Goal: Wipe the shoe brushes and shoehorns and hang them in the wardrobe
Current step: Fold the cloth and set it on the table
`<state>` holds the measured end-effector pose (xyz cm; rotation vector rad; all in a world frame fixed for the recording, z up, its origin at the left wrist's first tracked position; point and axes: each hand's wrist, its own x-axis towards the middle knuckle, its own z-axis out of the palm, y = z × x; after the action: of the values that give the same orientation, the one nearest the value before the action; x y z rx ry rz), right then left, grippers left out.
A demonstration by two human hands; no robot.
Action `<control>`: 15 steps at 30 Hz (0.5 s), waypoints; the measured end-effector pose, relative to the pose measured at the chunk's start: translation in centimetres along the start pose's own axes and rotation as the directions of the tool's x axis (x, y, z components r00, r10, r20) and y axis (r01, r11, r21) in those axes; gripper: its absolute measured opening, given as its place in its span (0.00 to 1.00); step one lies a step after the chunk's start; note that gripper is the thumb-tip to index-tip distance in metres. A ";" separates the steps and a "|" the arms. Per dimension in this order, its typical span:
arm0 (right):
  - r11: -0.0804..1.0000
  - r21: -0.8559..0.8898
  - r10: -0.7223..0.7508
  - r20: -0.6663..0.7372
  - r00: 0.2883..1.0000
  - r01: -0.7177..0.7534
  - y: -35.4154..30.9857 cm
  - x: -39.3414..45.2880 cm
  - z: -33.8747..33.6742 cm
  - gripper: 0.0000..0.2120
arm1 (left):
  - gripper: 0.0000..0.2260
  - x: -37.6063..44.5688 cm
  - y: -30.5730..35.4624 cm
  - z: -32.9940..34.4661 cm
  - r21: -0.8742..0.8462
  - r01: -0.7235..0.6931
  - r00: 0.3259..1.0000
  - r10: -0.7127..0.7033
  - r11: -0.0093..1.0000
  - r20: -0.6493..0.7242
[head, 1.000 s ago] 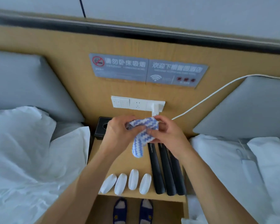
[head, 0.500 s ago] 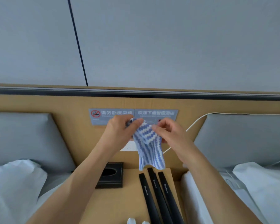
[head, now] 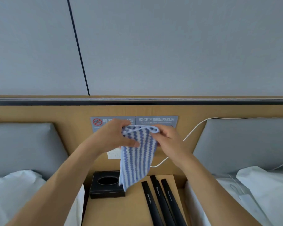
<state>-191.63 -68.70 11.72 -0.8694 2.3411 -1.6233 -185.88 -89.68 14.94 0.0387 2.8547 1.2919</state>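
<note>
Both hands hold a blue-and-white striped cloth [head: 136,154] up in front of the wooden headboard [head: 39,115]. The left hand [head: 116,136] pinches its upper left corner between thumb and fingers; the right hand [head: 167,139] pinches the upper right corner, so the cloth hangs open and loose, its lower edge above the bedside table [head: 129,209]. Three black shoehorns [head: 160,201] lie side by side on the table's right part, untouched, just right of a black tissue box [head: 106,185]. No shoe brushes are visible, and no wardrobe. The step in hand appears to be readying the cloth, so wiping has probably not begun. The next move likely calls for gathering the cloth into one hand and lifting a shoehorn with the other.
</note>
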 end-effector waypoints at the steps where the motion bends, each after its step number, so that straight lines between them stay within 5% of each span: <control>1: 1.000 0.028 -0.001 -0.004 1.000 0.001 -0.2 0.0 -0.1 0.08 | 0.13 -0.1 -0.1 -0.1 0.006 -0.006 1.000 0.006 1.000 -0.018; 8: 0.989 -0.101 -0.112 0.005 0.994 0.112 -0.7 0.5 -0.1 0.06 | 0.14 -0.1 1.8 1.6 0.015 -0.124 0.991 0.125 0.992 -0.049; 15: 0.997 0.064 -0.040 0.093 0.995 0.034 0.5 -0.2 -2.1 0.07 | 0.11 0.4 3.0 2.9 -0.047 -0.227 0.974 0.228 0.973 0.016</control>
<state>-192.61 -66.79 12.10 -0.9603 2.2119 -1.6235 -186.21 -85.49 15.27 0.3875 2.8695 1.3812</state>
